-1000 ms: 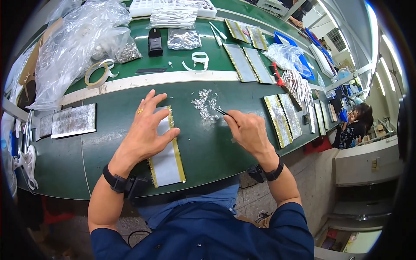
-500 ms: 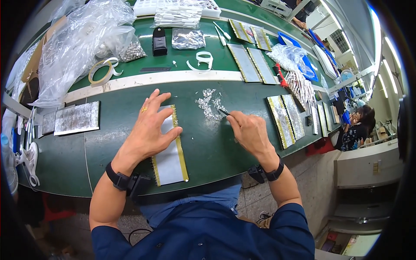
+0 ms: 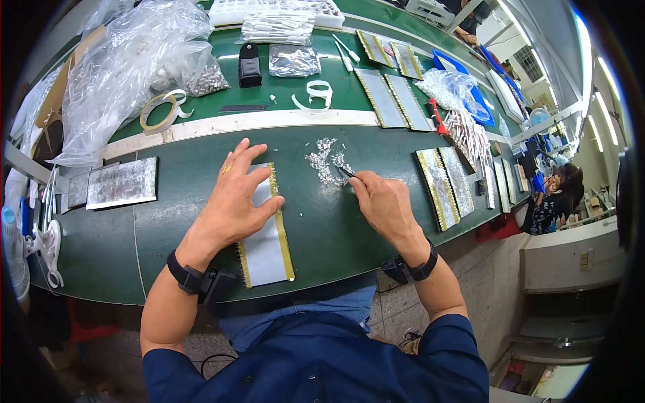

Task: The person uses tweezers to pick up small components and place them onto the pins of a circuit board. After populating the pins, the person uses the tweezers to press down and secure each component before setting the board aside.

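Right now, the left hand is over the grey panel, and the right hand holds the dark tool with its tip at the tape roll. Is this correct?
Not quite. The tip of the dark tool is at the silvery bits, not at the tape roll, as the head view shows. The left hand is over the grey panel, and the right hand holds the tool.

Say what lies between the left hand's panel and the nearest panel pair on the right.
In the head view: silvery bits and the right hand, holding a slim dark tool.
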Demonstrator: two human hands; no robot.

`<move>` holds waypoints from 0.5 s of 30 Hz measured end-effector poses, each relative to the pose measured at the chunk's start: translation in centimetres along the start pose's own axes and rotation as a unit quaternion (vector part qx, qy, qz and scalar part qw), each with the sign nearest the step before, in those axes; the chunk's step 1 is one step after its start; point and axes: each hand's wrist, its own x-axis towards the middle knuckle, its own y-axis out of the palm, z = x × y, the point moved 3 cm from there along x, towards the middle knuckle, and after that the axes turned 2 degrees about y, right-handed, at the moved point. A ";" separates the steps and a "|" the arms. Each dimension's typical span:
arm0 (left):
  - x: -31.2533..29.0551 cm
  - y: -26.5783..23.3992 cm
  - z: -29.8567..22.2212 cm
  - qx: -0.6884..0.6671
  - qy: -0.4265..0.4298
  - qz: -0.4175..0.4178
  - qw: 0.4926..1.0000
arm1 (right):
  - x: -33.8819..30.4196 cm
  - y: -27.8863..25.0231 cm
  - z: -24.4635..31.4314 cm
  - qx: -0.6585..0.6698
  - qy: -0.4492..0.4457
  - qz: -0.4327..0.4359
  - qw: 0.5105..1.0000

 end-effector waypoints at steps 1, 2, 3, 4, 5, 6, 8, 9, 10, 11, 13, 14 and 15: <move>-0.1 0.0 0.0 0.001 -0.001 -0.001 1.000 | 0.0 0.0 0.0 -0.011 -0.004 0.003 1.000; -0.1 -0.1 0.0 0.001 -0.002 -0.001 1.000 | 0.1 0.0 0.0 -0.022 -0.007 0.007 1.000; -0.1 -0.1 0.0 0.002 -0.002 -0.001 1.000 | 0.1 -0.1 0.0 -0.020 -0.008 0.008 1.000; -0.1 -0.2 -0.1 0.003 -0.002 0.000 1.000 | 0.0 -0.2 0.2 -0.028 -0.029 -0.001 0.999; -0.1 -0.3 -0.1 0.004 -0.003 0.001 1.000 | -0.1 -0.5 0.4 -0.036 -0.050 -0.011 0.998; -0.1 -0.2 0.0 0.006 -0.008 0.003 1.000 | -0.1 -0.6 0.7 -0.041 -0.072 -0.019 0.996; -0.2 -0.1 0.4 0.003 -0.007 -0.001 1.000 | -0.2 -1.1 1.3 -0.019 -0.121 -0.002 0.993; -0.3 -0.2 0.5 0.002 -0.009 -0.002 1.000 | -0.3 -1.3 1.8 0.000 -0.168 0.011 0.986; -0.3 -0.2 0.5 0.007 -0.018 0.002 1.000 | -0.5 -1.4 2.4 0.019 -0.214 0.024 0.976; -0.1 -0.2 0.6 0.006 -0.014 0.003 1.000 | -0.6 -1.5 2.8 0.026 -0.213 0.026 0.976; 0.3 -0.1 0.5 0.006 -0.005 0.006 1.000 | -0.8 -1.8 3.9 0.023 -0.259 0.053 0.964; 0.3 -0.1 0.5 0.009 -0.009 0.009 1.000 | -1.0 -1.6 4.2 0.020 -0.282 0.066 0.957; 0.2 -0.1 0.6 0.011 -0.010 0.013 1.000 | -1.0 -1.3 4.3 0.025 -0.282 0.066 0.957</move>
